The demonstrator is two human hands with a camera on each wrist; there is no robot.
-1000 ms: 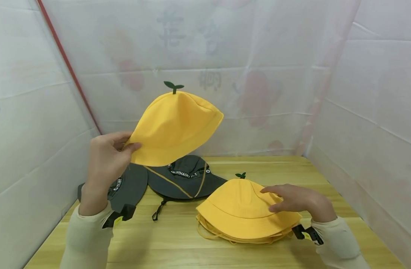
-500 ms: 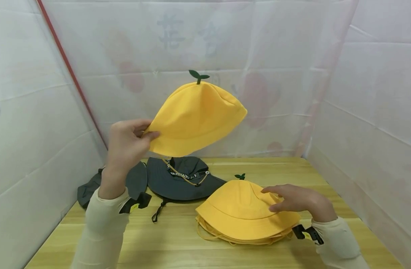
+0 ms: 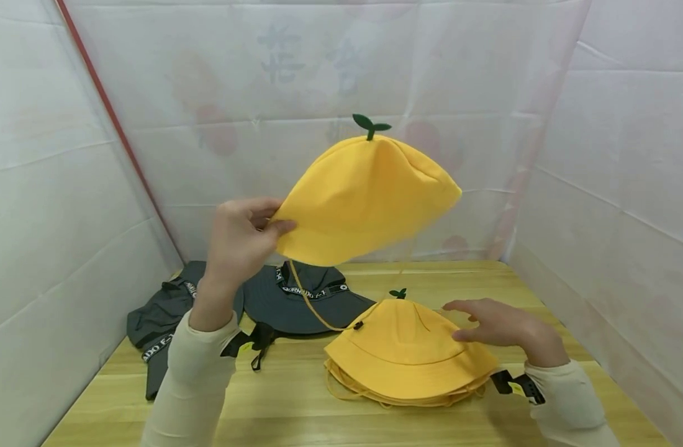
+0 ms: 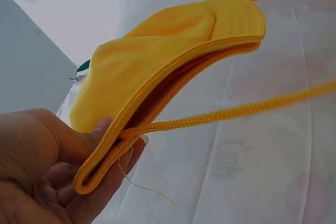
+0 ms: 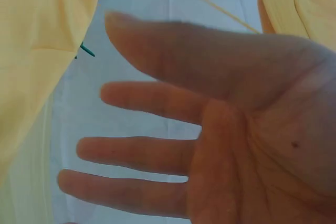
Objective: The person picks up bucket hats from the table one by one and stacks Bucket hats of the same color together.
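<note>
My left hand (image 3: 243, 239) pinches the brim of a yellow bucket hat (image 3: 364, 198) and holds it up in the air, tilted. A green sprout (image 3: 370, 126) tops that hat, and its yellow cord dangles below, overlapping the stack in the head view. In the left wrist view the thumb and fingers grip the folded brim (image 4: 113, 135) where the cord (image 4: 210, 116) is attached. Below on the right lies a stack of yellow bucket hats (image 3: 403, 347), the top one with its own sprout. My right hand (image 3: 500, 326) is at the stack's right side, fingers spread and holding nothing.
Two dark grey hats with lettered bands lie behind: one wide-brimmed (image 3: 313, 304) at the back middle, another (image 3: 162, 316) at the left, partly behind my left arm. White sheeting (image 3: 615, 186) walls the wooden table (image 3: 297, 403) at the back and both sides.
My left hand has carried the yellow bucket hat rightward and up, until it hangs above the stack. The left grey hat shows more. My right hand has shifted slightly right, away from the stack.
</note>
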